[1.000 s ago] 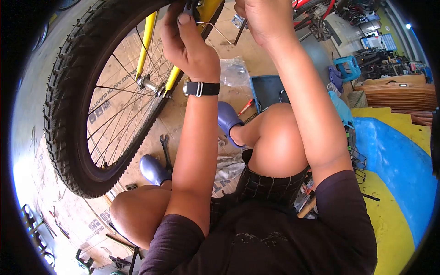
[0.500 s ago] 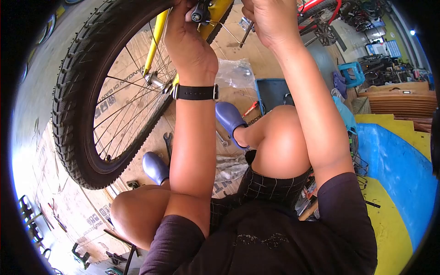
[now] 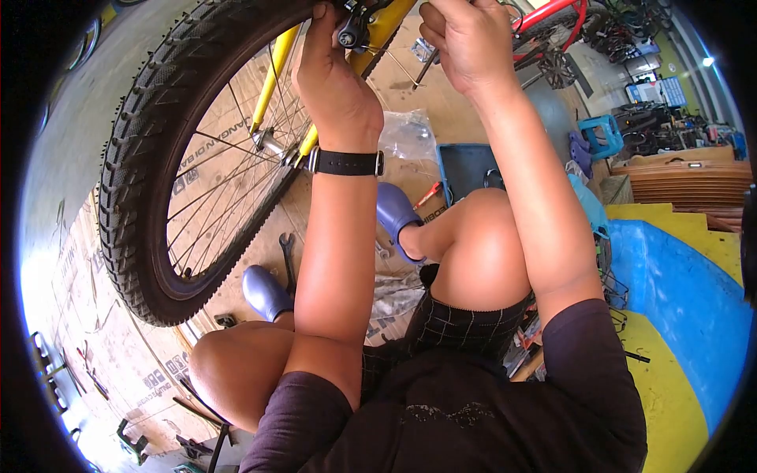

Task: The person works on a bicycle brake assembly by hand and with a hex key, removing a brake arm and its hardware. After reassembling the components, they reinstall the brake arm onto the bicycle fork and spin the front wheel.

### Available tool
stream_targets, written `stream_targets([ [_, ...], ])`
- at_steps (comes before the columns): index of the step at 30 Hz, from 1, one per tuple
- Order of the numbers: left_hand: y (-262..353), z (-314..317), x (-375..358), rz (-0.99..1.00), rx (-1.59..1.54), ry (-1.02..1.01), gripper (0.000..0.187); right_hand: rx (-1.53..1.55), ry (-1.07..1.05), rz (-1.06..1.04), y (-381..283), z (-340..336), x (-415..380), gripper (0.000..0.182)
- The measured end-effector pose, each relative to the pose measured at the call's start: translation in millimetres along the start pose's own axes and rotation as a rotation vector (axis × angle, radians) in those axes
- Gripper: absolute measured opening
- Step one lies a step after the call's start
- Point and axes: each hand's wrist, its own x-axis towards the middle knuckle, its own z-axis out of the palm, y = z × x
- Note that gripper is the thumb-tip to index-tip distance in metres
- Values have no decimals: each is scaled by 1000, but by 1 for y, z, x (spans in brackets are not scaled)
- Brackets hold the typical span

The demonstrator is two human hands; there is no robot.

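A bicycle wheel with a knobby black tire (image 3: 130, 197) stands at the left, held in a yellow fork (image 3: 274, 83). My left hand (image 3: 337, 91), a black-strapped watch (image 3: 347, 162) on its wrist, is closed around a black brake arm (image 3: 352, 33) beside the fork. Its thumb points up, while most of its fingers are hidden behind. A thin metal wire (image 3: 398, 65) sticks out to the right of the brake arm. Right of that, my right hand (image 3: 471, 49) is raised with curled, pinched fingers. What lies between its fingertips is hidden.
Cardboard (image 3: 236, 229) covers the floor, with a wrench (image 3: 288, 256), a red-handled tool (image 3: 427, 195) and a plastic bag (image 3: 408, 134) on it. A blue tray (image 3: 465, 150) sits beyond my knee. A red bicycle (image 3: 552, 16) and a blue stool (image 3: 603, 135) stand farther back.
The view has shifted slightly, so both hands and the brake arm appear a little lower. My left hand keeps its hold, and more of my right hand's curled fingers shows.
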Motion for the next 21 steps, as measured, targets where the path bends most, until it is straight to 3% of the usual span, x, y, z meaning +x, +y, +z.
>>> stream_targets([
  [16, -4, -7, 1, 19, -21, -1, 27, -74, 54, -18, -1, 3, -1, 26],
  [19, -14, -17, 0, 305, 165, -109, 31, -70, 31, -21, -2, 1, -1, 25],
  [21, -13, -16, -1, 244, 195, -59, 33, -59, 27, -5, -2, 1, 0, 25],
])
